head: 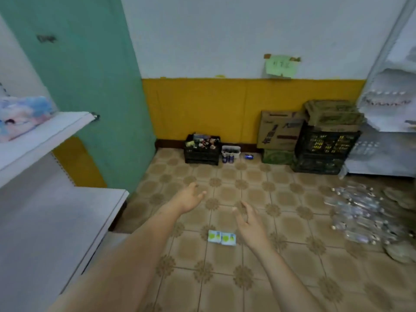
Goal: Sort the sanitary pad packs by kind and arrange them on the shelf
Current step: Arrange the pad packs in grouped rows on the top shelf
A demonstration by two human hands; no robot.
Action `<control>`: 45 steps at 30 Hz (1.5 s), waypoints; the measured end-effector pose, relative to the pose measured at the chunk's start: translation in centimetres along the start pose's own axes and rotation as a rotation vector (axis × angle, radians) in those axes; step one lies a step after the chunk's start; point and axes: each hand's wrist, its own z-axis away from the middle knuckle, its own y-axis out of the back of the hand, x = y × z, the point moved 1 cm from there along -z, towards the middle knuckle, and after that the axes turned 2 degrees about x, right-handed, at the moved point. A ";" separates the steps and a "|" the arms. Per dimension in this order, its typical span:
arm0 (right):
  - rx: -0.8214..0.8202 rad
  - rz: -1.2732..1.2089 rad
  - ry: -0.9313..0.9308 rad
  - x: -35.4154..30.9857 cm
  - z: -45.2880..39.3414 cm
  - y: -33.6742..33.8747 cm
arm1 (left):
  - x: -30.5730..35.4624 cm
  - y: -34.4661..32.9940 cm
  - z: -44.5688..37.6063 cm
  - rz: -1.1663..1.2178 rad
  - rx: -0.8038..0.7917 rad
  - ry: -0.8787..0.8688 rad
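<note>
— What are you seeing in the head view?

— I'm looking down at two small packs (222,237) lying side by side, touching, on the tiled floor (227,289). My left hand (190,197) is hanging above and beyond them, fingers relaxed and spread, holding nothing. My right hand (249,222) is just beside the packs, also loose and empty.

— And the shelf?

— The white shelf (47,131) is standing to my left, with soft pastel packs (22,115) on its upper board.

— How are you planning the pickup?

— I'm thinking of lowering the right hand, pinching both packs together by their edges, since they look alike, then placing them among their own kind.
</note>
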 end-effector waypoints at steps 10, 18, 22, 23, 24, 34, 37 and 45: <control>-0.070 0.192 -0.114 6.5 -12.7 1.7 | 3.7 -6.9 -14.8 -0.077 -0.162 0.043; -0.201 0.363 -0.278 10.5 -23.8 -1.8 | -2.2 -10.5 -28.9 -0.200 -0.329 0.066; -0.292 0.484 -0.352 12.7 -28.2 -2.9 | -5.1 -12.2 -35.5 -0.198 -0.407 0.138; -0.301 0.502 -0.363 13.4 -29.3 -3.2 | -5.6 -12.6 -36.9 -0.208 -0.404 0.146; -0.312 0.518 -0.374 14.2 -30.5 -3.5 | -6.1 -13.3 -38.2 -0.228 -0.397 0.149; -0.465 0.446 -0.435 30.7 -42.0 -13.0 | -16.9 -29.8 -45.9 -0.277 -0.456 0.354; -0.486 0.390 -0.505 38.9 -44.5 -17.3 | -21.5 -37.2 -48.2 -0.236 -0.432 0.482; -0.437 0.260 -0.712 64.7 -54.5 -33.3 | -37.3 -59.8 -61.0 -0.143 -0.359 0.529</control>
